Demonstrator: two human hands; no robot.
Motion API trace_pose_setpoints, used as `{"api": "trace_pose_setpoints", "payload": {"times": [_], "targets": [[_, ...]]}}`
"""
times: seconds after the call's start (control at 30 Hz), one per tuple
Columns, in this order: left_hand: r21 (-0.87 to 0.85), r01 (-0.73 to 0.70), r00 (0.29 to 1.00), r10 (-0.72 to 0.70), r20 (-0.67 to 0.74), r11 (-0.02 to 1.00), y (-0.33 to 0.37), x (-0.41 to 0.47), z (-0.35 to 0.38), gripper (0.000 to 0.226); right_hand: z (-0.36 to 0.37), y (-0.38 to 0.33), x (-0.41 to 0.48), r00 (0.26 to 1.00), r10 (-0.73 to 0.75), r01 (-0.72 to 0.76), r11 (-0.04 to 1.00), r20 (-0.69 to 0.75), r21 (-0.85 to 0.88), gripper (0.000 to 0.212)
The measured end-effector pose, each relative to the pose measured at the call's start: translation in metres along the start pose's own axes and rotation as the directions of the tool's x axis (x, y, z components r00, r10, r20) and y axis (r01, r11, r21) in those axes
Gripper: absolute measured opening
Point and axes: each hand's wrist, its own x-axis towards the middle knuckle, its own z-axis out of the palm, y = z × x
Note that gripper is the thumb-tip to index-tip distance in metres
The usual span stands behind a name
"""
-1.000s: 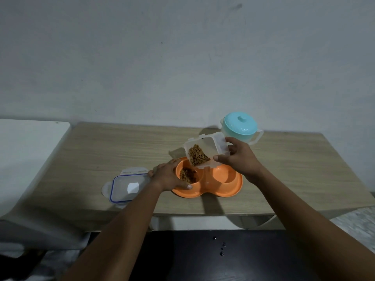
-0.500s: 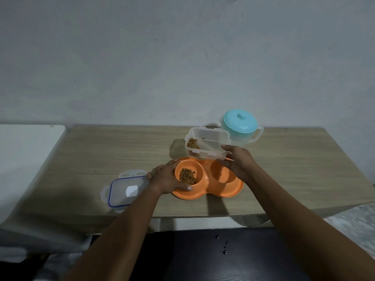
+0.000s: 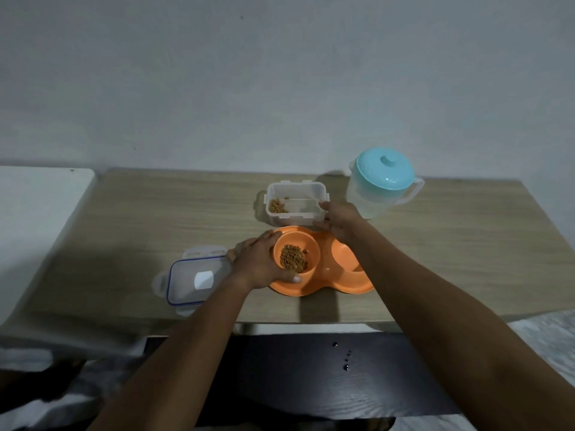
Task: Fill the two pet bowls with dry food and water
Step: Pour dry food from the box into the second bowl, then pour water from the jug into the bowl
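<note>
An orange double pet bowl [image 3: 323,283] sits near the table's front edge. Its left bowl holds brown dry food [image 3: 292,259]; its right bowl [image 3: 343,256] looks empty. My left hand [image 3: 259,262] grips the dish's left rim. A clear food container [image 3: 295,206] with a little kibble in its left corner stands upright on the table just behind the dish. My right hand [image 3: 340,220] still holds its right end. A clear water jug with a teal lid [image 3: 381,181] stands at the back right, apart from both hands.
The container's clear lid with a blue seal [image 3: 196,279] lies left of the dish. The wooden table [image 3: 155,219] backs onto a grey wall. A white surface [image 3: 34,219] adjoins its left end. A dark panel [image 3: 311,368] lies below the front edge.
My right hand has tipped the food container back upright, moved it away from the bowl and set it down on the table behind the dish. My left hand has stayed on the rim.
</note>
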Motion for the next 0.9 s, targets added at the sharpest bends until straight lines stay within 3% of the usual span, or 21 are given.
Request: {"api": "trace_pose_setpoints", "payload": {"times": [0.23, 0.4, 0.5, 0.67, 0.77, 0.83, 0.9], "targets": [[0.066, 0.030, 0.999, -0.031, 0.007, 0.997, 0.002, 0.002, -0.002, 0.121, 0.000, 0.000, 0.003, 0.998, -0.046, 0.043, 0.998, -0.052, -0.056, 0.034], [0.085, 0.088, 0.995, -0.093, 0.047, 0.992, 0.018, 0.001, -0.009, 0.108, -0.022, 0.015, -0.013, 0.970, -0.231, 0.211, 0.957, -0.082, -0.201, 0.023], [0.199, 0.126, 0.988, -0.140, 0.058, 0.972, 0.033, 0.001, -0.010, 0.106, -0.043, 0.021, -0.031, 0.920, -0.357, 0.304, 0.911, -0.162, -0.278, 0.036], [0.274, 0.153, 0.988, -0.156, -0.010, 0.950, 0.068, -0.001, 0.004, 0.105, -0.082, -0.003, -0.050, 0.759, -0.526, 0.441, 0.849, -0.384, -0.292, 0.023], [0.263, 0.209, 0.978, -0.199, -0.065, 0.942, 0.083, 0.001, 0.013, 0.106, -0.105, -0.030, -0.047, 0.655, -0.614, 0.500, 0.789, -0.441, -0.357, 0.024], [0.243, 0.240, 0.971, -0.228, -0.077, 0.940, 0.092, 0.002, 0.018, 0.103, -0.121, -0.046, -0.040, 0.666, -0.628, 0.469, 0.772, -0.403, -0.428, 0.034], [0.221, 0.267, 0.964, -0.256, -0.079, 0.938, 0.102, 0.002, 0.023, 0.099, -0.134, -0.060, -0.030, 0.741, -0.591, 0.404, 0.772, -0.319, -0.490, 0.048]]}}
